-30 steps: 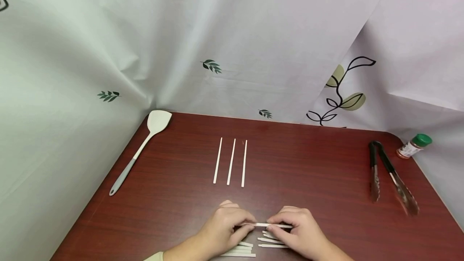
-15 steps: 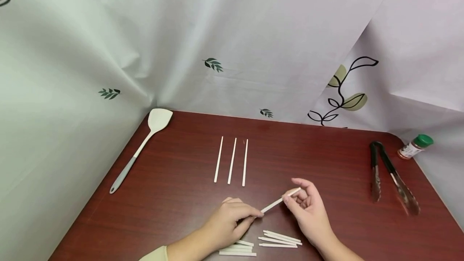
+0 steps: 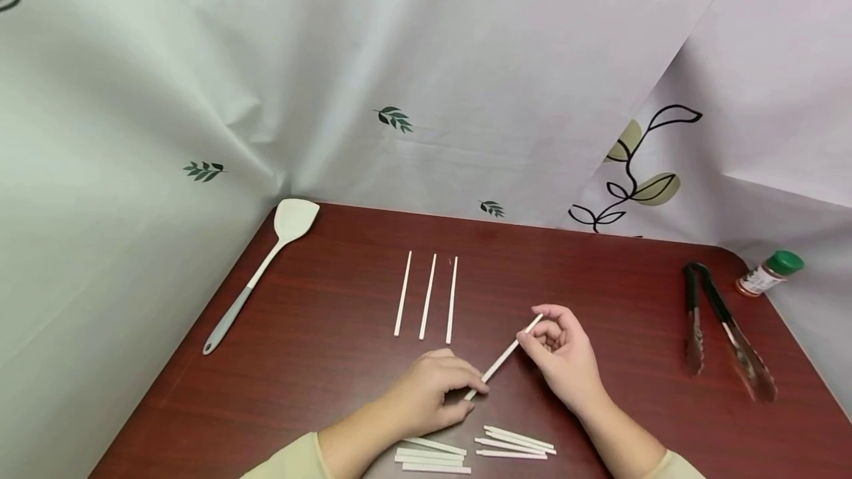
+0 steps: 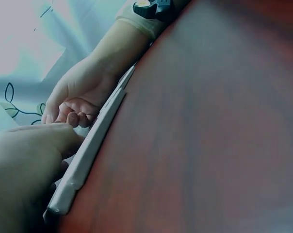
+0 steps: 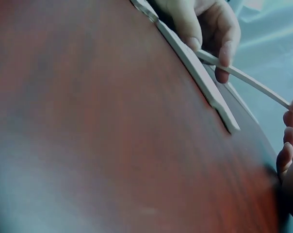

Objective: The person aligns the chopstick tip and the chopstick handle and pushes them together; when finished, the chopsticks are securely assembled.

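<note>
A thin, square-edged white stick (image 3: pixel 501 361) slants between the two hands. The right hand (image 3: pixel 562 353) pinches its far upper end between thumb and fingers. At the lower end, the left hand (image 3: pixel 439 390) has its index finger across the stick and the thumb close by; the right wrist view shows the left fingers (image 5: pixel 226 51) around that end. Below the hands lie two groups of shorter white sticks: the left group (image 3: pixel 433 457) partly beside the left wrist, the right group (image 3: pixel 515 443) with narrowed tips. Farther back, three long white sticks (image 3: pixel 426 298) lie side by side, spaced apart.
On the left edge of the dark red table (image 3: pixel 319 390) lies a white spatula (image 3: pixel 293 220) with a grey handle. Tongs (image 3: pixel 728 324) with black handles lie at the right, near a green-capped spice jar (image 3: pixel 765 273). White patterned cloth (image 3: pixel 466 94) hangs around the table.
The stick has swung from level to slanted, its right end rising away from the body with the right hand. The right-hand group of short sticks is uncovered. The left hand's grip has loosened.
</note>
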Tool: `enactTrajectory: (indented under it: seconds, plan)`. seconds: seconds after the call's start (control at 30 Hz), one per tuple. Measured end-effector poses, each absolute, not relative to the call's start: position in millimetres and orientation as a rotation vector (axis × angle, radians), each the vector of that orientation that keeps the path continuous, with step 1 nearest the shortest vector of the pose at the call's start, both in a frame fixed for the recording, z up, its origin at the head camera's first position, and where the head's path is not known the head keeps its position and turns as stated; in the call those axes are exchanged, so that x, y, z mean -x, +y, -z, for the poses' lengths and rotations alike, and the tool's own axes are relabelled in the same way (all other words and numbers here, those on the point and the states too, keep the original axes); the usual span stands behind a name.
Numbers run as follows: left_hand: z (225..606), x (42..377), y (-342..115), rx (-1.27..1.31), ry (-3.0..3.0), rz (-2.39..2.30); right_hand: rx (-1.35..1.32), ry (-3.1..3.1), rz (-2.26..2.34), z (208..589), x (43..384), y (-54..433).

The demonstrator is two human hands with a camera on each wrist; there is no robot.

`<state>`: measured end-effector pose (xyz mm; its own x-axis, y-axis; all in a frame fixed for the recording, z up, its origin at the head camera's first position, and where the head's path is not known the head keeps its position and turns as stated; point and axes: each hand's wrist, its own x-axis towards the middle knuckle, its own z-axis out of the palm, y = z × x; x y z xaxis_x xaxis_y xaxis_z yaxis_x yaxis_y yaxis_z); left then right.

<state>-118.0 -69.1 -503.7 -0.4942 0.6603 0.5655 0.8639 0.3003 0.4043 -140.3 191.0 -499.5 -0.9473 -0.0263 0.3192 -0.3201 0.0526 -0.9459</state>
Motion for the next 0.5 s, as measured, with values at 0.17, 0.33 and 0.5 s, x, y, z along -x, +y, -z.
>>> enactTrajectory:
  seconds: [0.17,0.33,0.5]
  plan:
    - [503,126,-67,1.376,-2.357,0.856,-0.410,-2.203,-1.924,501,161,194]
    - [502,129,-62,1.328,-2.383,0.691,-0.560,-2.342,-1.730,502,178,198]
    - [500,133,-58,1.249,-2.355,0.555,-0.646,-2.620,-1.238,498,186,197]
